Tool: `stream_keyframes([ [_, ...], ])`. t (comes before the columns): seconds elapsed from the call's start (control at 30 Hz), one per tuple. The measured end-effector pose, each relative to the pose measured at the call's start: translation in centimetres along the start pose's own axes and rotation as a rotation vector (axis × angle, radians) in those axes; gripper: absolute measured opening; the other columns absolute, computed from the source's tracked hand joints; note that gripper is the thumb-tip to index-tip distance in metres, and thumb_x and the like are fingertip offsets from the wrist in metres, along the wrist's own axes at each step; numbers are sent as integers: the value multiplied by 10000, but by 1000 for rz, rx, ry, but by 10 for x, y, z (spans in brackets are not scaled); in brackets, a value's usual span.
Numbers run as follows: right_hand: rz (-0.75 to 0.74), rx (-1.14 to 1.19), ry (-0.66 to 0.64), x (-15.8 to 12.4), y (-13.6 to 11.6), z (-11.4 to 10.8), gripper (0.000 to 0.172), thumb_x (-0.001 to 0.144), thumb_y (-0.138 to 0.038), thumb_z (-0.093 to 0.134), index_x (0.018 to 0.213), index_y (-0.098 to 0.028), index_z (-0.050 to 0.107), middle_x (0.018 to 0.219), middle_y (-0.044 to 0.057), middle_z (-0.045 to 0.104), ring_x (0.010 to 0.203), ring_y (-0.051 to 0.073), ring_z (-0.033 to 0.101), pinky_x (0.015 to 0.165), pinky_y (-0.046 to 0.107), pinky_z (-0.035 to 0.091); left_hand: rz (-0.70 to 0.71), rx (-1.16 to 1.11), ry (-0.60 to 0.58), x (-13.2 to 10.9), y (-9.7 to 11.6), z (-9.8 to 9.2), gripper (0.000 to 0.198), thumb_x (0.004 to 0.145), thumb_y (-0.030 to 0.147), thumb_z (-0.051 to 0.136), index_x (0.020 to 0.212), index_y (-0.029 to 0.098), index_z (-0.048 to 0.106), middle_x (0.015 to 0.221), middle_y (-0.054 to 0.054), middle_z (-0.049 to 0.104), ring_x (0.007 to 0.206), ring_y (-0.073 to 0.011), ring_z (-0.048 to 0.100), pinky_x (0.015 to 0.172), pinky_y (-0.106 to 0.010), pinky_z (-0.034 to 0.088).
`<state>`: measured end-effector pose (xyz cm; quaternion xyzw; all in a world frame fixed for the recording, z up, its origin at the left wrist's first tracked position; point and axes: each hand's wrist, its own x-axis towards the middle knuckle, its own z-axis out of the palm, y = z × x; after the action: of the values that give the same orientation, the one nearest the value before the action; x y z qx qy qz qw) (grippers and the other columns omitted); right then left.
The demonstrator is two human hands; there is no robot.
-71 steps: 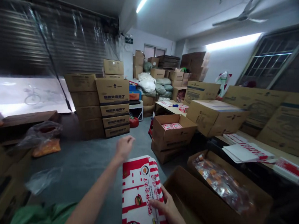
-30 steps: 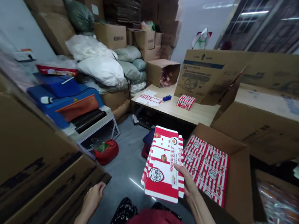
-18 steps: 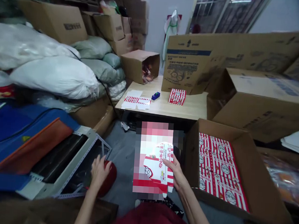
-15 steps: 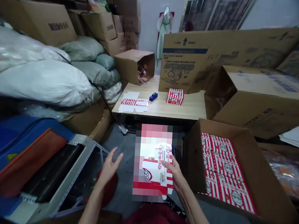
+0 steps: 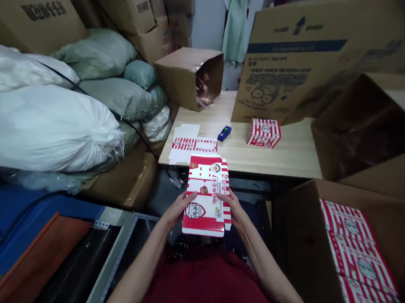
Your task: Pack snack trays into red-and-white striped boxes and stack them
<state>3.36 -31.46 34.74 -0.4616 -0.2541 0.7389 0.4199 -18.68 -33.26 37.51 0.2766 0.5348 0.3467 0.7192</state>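
While my left hand (image 5: 178, 207) and right hand (image 5: 236, 209) grip the cartons (image 5: 206, 205) from both sides, fingers closed, thumbs on top, by the table's (image 5: 287, 156) near edge, I judge that uneven pressure could let them slide apart.

Pale wall (image 5: 207, 19) at the far side, light wood-topped table (image 5: 291, 154) before it, grey floor (image 5: 160, 192) below, bulging sacks (image 5: 49, 126) piled at left, pale metal stand (image 5: 116, 247) at near left, dim cool light.
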Motion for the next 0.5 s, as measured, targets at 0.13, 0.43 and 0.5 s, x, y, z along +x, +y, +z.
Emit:
stream_keyframes([
  [0.13,-55,-249,-97,62,-26,17,689,717,-458,826,1297,-244,522,1128,82,799,954,318,783,829,475,624,398,600,309,29,74,-46,1220,732,603,840,1644,171,156,1707,-224,217,1578,-410,214,1266,-599,250],
  [0.43,-164,-1098,-380,201,-71,97,868,484,-297,927,1308,-239,660,1152,79,784,1085,385,716,952,458,521,418,1643,-643,183,204,-89,1367,620,562,891,1668,166,107,1599,-251,441,1474,-458,413,1210,-576,323],
  [0.5,-153,-1230,-463,228,-74,112,886,499,-305,923,1337,-228,648,1180,110,777,1080,389,723,922,444,538,282,1548,-703,213,200,-109,1355,607,562,891,1668,191,136,1602,-242,441,1443,-469,454,1161,-553,394],
])
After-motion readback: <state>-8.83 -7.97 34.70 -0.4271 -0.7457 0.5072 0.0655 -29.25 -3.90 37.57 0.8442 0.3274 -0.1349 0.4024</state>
